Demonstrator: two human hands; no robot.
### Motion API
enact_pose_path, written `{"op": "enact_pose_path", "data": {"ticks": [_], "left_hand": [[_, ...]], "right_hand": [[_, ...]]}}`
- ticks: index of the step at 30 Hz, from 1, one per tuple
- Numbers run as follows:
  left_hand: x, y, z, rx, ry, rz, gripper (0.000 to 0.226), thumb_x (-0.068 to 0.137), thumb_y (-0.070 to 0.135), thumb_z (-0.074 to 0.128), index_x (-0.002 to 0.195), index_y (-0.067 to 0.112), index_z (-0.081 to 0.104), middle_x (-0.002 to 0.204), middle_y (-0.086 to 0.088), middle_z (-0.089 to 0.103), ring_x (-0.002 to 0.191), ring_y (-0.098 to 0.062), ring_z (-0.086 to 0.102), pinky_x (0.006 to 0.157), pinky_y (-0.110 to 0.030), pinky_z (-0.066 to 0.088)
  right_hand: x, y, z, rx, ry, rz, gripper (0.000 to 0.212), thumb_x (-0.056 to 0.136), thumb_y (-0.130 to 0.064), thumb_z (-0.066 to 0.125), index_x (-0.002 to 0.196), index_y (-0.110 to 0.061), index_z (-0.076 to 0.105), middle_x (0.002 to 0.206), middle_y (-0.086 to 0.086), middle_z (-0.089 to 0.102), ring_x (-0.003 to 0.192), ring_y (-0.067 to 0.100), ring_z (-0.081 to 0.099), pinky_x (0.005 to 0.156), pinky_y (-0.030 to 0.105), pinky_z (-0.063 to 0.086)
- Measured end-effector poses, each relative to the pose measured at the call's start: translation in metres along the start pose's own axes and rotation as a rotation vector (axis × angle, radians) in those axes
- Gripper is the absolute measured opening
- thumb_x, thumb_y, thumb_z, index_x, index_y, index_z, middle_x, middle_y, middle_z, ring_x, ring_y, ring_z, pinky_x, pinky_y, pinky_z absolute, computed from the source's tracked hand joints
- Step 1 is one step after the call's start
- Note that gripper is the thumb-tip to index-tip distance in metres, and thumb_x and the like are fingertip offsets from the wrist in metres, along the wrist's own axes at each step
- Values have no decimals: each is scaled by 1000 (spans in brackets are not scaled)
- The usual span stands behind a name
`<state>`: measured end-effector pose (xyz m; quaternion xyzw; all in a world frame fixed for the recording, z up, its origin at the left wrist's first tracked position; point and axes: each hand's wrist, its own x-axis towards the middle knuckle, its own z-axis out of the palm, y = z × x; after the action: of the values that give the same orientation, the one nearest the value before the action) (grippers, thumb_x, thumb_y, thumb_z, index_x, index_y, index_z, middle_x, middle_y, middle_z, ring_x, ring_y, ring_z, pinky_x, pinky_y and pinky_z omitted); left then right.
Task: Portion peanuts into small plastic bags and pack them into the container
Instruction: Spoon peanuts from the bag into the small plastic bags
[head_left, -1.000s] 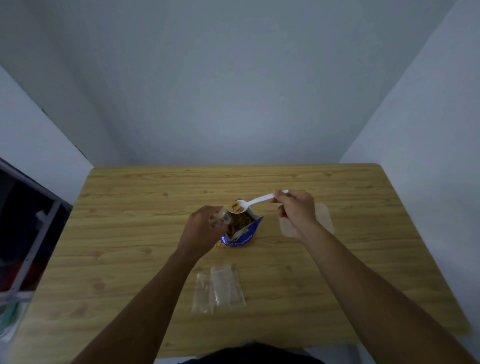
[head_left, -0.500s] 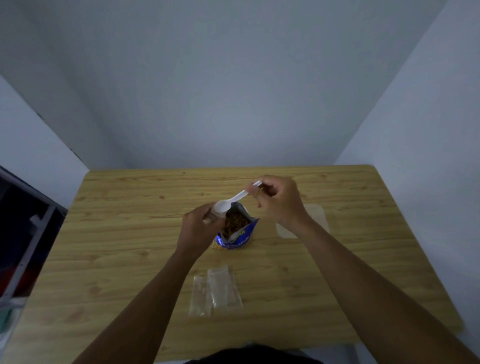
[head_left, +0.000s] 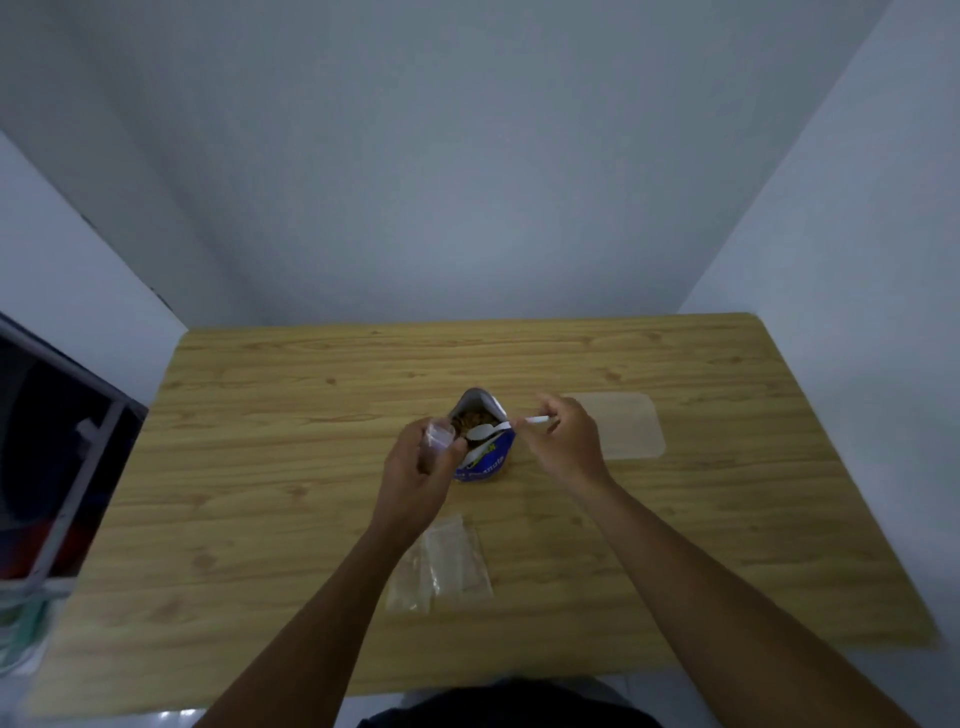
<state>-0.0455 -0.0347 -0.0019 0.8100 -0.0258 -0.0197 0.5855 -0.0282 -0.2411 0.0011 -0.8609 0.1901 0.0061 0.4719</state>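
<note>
An open blue peanut packet (head_left: 485, 462) stands upright in the middle of the wooden table (head_left: 260, 467), brown peanuts showing in its mouth. My left hand (head_left: 418, 478) holds a small clear plastic bag (head_left: 436, 441) with some peanuts in it, just left of the packet. My right hand (head_left: 563, 441) grips the handle of a white plastic spoon (head_left: 493, 430), whose bowl lies over the packet's opening. Several empty small plastic bags (head_left: 441, 564) lie flat on the table near me.
A clear flat plastic container or lid (head_left: 631, 431) lies on the table right of my right hand. Walls close in behind and to the right. A dark shelf with a metal frame (head_left: 67, 467) stands left of the table.
The spoon has swung from the small bag in my left hand back to the packet's mouth, and my right hand has moved right. The small bag now shows more clearly.
</note>
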Motion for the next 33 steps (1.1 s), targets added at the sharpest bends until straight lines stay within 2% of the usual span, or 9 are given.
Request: {"op": "enact_pose_path", "data": {"ticks": [3,7,12,15,20,22,25,29,33], "left_hand": [[-15,7,11,-119,-108,-7,26,102,37,46,94,15,57,71,8,53,61,-5,46,57,-18,40],[-25,7,31,-227,-99,-145,47,108,29,27,70,14,50,58,-5,43,51,-16,38,50,-30,32],[-38,-6,54,-212,-146,-221,31,106,23,41,93,-2,54,68,-16,60,54,-27,58,53,-35,51],[-41,-14,65,-176,-152,-268,24,103,24,49,95,4,58,74,-19,69,60,-35,69,58,-46,60],[-41,-25,80,22,-121,-287,17,96,18,61,83,25,68,72,0,72,67,-18,71,61,-38,61],[-42,-32,88,0,-166,-372,15,92,8,64,93,21,71,75,1,73,70,-19,71,63,-42,62],[-45,-43,101,23,-208,-459,26,86,4,69,109,16,68,81,2,74,75,-21,72,70,-46,62],[-47,-55,118,9,-268,-598,48,67,2,82,105,25,64,78,-4,75,77,-22,74,72,-48,62],[-49,-56,133,81,-302,-606,51,74,-7,71,119,13,59,84,-8,70,72,-16,66,59,-25,58]], "right_hand": [[-15,11,-3,165,108,26,83,82,-26,78,152,-23,33,117,0,48,91,13,51,78,25,46],[-42,31,-7,336,159,41,41,85,-9,66,121,-26,56,101,3,54,64,8,44,57,20,43],[-67,59,-7,441,-232,-13,16,80,-19,80,94,-21,75,72,-8,64,66,9,57,61,24,46],[-71,66,-7,367,-209,38,12,80,-15,85,90,-14,79,79,-2,76,70,5,64,66,21,52],[-65,88,-9,270,-158,122,3,86,-13,79,83,-14,80,73,3,78,65,9,70,69,32,58],[-63,100,-9,216,-145,159,10,86,-13,78,79,-20,79,72,-1,77,65,6,70,71,32,58],[-63,118,-7,112,-133,196,5,85,-14,79,83,-19,81,72,-11,75,65,-4,68,71,29,59],[-56,134,-9,-52,-181,212,2,83,-16,80,82,-16,82,80,-4,79,71,2,69,71,18,53],[-52,147,-7,-194,-204,283,6,82,-17,75,81,-16,80,81,3,78,80,14,71,66,18,45]]}}
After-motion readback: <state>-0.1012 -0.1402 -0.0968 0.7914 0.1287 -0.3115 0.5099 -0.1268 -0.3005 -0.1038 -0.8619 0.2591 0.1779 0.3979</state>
